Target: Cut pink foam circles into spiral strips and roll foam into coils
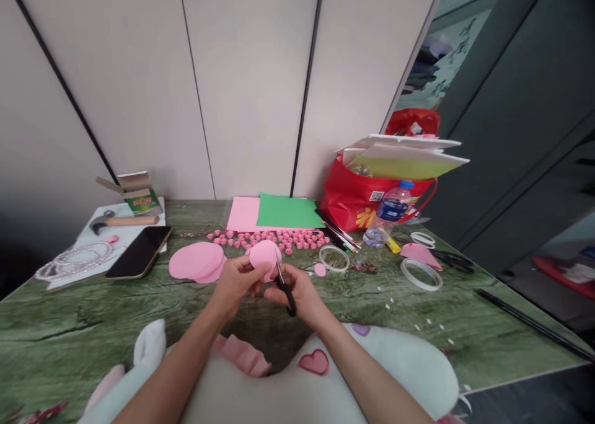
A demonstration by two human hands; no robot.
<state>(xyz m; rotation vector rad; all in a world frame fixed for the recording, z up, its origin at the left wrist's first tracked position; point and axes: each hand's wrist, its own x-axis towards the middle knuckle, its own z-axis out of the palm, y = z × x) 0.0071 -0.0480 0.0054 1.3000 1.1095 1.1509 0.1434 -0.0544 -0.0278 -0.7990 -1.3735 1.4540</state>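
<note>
Pinched in my left hand (239, 279) is a round pink paper disc (263, 254), held up above the table. My right hand (297, 291) grips a pair of scissors (287, 295) with black handles, its blades pointing up at the disc's right edge. Whether the blades have paper between them I cannot tell. A fanned stack of larger pink paper circles (196, 261) lies left of my hands. Behind them spread many small rolled pink paper pieces (297, 240). A small pink paper circle (320, 269) rests to the right, beside a roll of tape (334, 258).
A phone (138, 251), hammer (125, 222), bead strands (77, 260) and small box (142, 198) are at left. Pink and green sheets (290, 210) lie at the back. A red bag (346, 194), water bottle (388, 216) and another tape roll (421, 275) stand right. A plush (390, 356) is in front.
</note>
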